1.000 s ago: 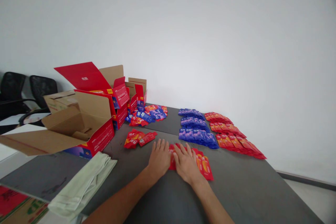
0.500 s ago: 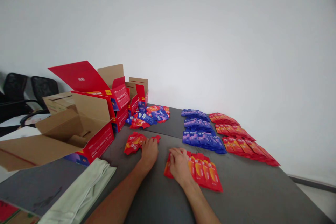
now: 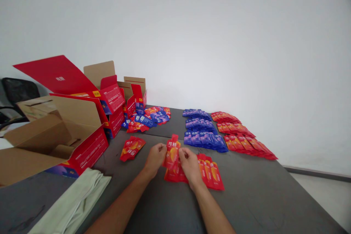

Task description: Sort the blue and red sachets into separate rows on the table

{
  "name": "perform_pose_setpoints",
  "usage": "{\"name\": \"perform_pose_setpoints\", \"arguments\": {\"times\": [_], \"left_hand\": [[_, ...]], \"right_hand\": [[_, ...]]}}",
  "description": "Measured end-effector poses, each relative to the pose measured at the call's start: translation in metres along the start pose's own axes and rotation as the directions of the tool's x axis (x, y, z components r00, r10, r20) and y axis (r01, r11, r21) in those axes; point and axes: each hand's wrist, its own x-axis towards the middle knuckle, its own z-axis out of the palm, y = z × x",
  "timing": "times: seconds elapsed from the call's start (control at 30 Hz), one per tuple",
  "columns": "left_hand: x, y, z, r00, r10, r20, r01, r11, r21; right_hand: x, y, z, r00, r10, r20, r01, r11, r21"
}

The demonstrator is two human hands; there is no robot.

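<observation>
Both bare forearms are stretched forward from the lower edge and drawn together. The left hand (image 3: 155, 157) and right hand (image 3: 189, 163) are held close — knuckles up, fingers curled inward in a pinch, wrists straight.

Red sachet (image 3: 172, 152) with orange graphic and white print: held upright, print facing camera, pinched at both side edges, lifted just above the near red row (image 3: 204, 172). That row: flat red-orange sachets overlapped side by side on the bench, running right from under the held sachet. Small loose pile of red sachets (image 3: 132, 147) lies flat left of the held sachet, apart from it.
</observation>
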Motion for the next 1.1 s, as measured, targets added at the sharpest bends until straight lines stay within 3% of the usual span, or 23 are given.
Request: {"name": "perform_pose_setpoints", "arguments": {"times": [0.13, 0.33, 0.47, 0.6, 0.7, 0.93, 1.1], "left_hand": [[-0.005, 0.008, 0.001, 0.997, -0.039, 0.067, 0.049, 0.984, -0.169], [-0.001, 0.008, -0.008, 0.999, 0.017, 0.03, -0.013, 0.991, -0.131], [-0.004, 0.008, -0.006, 0.999, 0.026, -0.02, -0.028, 0.994, -0.104], [-0.005, 0.01, -0.007, 0.991, 0.077, -0.113, -0.076, 0.997, 0.007], [-0.003, 0.011, -0.01, 0.978, 0.078, -0.193, -0.081, 0.997, -0.009], [-0.003, 0.011, -0.012, 0.959, 0.087, -0.271, -0.098, 0.995, -0.025], [-0.002, 0.008, -0.013, 0.953, 0.07, -0.294, -0.095, 0.993, -0.07]], "right_hand": [[-0.003, 0.0, -0.001, 0.999, 0.025, 0.029, -0.027, 0.998, 0.061], [-0.009, -0.007, 0.007, 0.994, -0.026, 0.11, 0.023, 0.999, 0.029], [-0.013, -0.014, 0.008, 0.993, -0.007, 0.116, -0.001, 0.997, 0.073], [-0.018, -0.021, 0.004, 0.973, 0.02, 0.228, -0.051, 0.99, 0.128], [-0.019, -0.019, 0.005, 0.953, 0.031, 0.301, -0.066, 0.992, 0.108], [-0.017, -0.012, 0.014, 0.978, -0.002, 0.21, -0.011, 0.998, 0.063], [-0.019, -0.014, 0.01, 0.929, 0.052, 0.367, -0.083, 0.994, 0.069]]}}
